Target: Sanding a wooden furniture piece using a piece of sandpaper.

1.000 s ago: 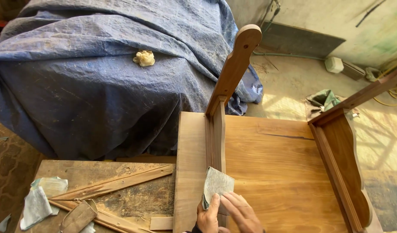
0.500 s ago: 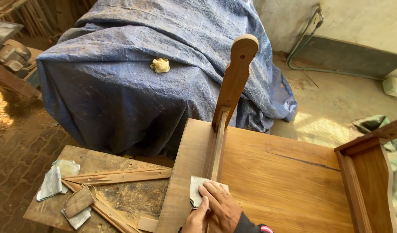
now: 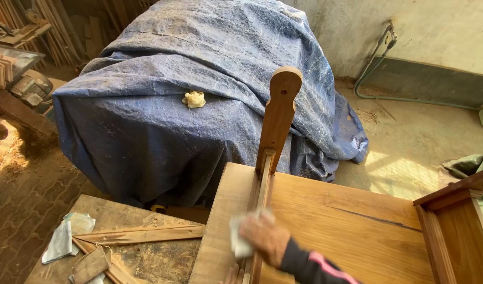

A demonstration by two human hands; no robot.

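A pale sanding sheet was pressed by the right hand against the upright rail of the wooden furniture piece, mid-sanding by appearance. Only fingertips of the left hand were seen, its grip indeterminable. Further strokes along the rail seemed called for.

Warm sunlight falls from the right, leaving bright patches on the concrete floor right of the big blue crinkled tarpaulin, whose near side lies in shadow. Left of it the workshop corner is dim. My right hand, below the tarpaulin, is motion-blurred; everything else is fairly sharp.
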